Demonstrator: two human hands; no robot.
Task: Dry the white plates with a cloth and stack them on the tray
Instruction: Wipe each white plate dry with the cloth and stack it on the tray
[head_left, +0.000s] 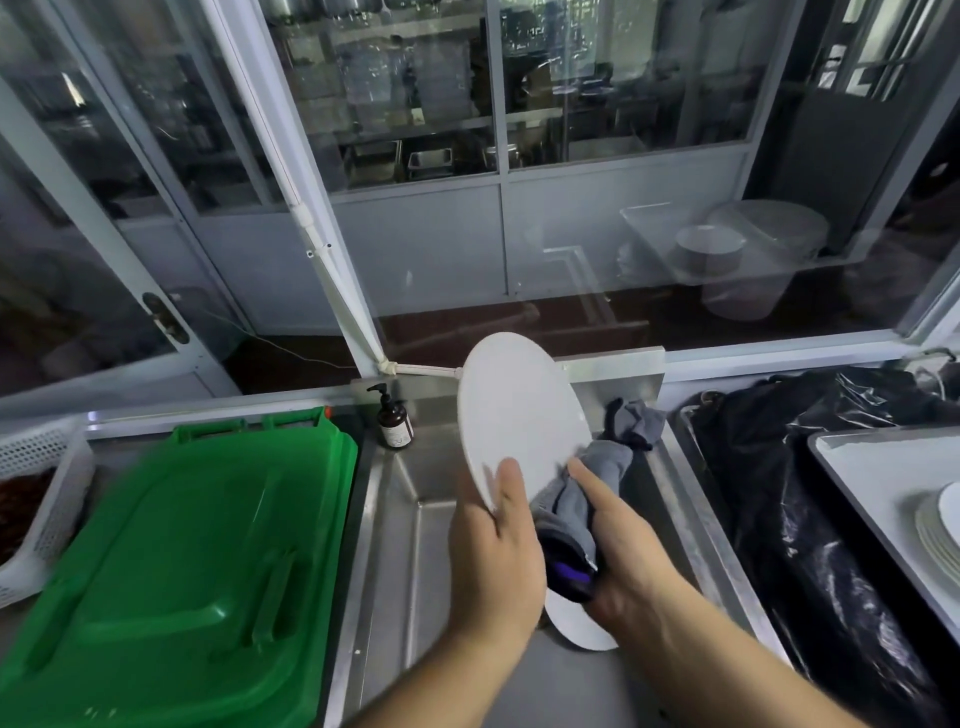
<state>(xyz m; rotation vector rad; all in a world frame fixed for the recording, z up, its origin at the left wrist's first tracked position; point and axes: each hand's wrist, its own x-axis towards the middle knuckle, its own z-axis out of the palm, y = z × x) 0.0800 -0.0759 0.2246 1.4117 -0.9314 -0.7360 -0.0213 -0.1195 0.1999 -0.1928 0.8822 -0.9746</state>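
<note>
Your left hand grips the lower edge of a white plate, thumb laid across its near face and the other fingers hidden behind it, so the plate stands tilted on edge above the steel sink. Your right hand is closed around a bunched grey cloth, forefinger stretched along it, and the cloth touches the plate's lower right rim. More of the cloth trails behind the plate toward the back of the sink.

Below your wrists a second white plate lies in the sink, partly hidden by your hands. On the far right a tray carries a short stack of plates, so the drying looks partly done, with this plate mid-wipe.

Your hold on the plate looks thin: one thumb and an edge grip on a possibly wet surface. If you press hard with the cloth the plate could twist out and drop onto the plate below, chipping both. The tray sits well apart to the right, past a black plastic bag, so a careless carry could snag there. A green bin lid and a brown pump bottle sit to the left.
</note>
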